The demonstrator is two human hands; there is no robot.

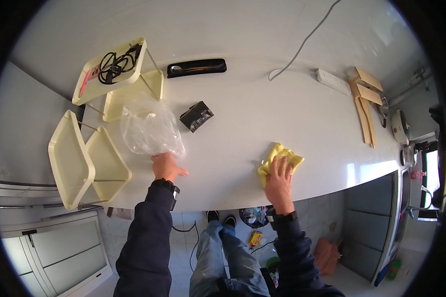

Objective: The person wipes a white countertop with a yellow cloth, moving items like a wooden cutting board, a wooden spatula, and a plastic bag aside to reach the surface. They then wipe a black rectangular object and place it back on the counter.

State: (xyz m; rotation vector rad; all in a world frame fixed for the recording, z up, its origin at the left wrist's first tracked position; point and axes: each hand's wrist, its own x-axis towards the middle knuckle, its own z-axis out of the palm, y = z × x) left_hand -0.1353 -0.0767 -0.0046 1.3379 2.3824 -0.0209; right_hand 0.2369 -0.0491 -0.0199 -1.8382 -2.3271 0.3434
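My right hand [280, 182] lies spread over a crumpled yellow cloth [282, 151] and presses it to the white tabletop [223, 170]. Left of it, my left hand [166, 167] touches the near edge of a clear plastic bag [150, 128]. Its thumb points out to the right, while the other fingers are curled or hidden at the bag, so whether they grip it cannot be made out. A folded black plastic bundle [197, 116] rests to the right of the bag, apart from both hands.
Cream two-tier tray racks stand at left; the upper tray [130, 76] carries a black cable [113, 68]. Along the back are a black case [197, 68], a grey cord [304, 41], a white power strip [333, 81] and a wooden rack [364, 111]. A bin [253, 217] stands below the table.
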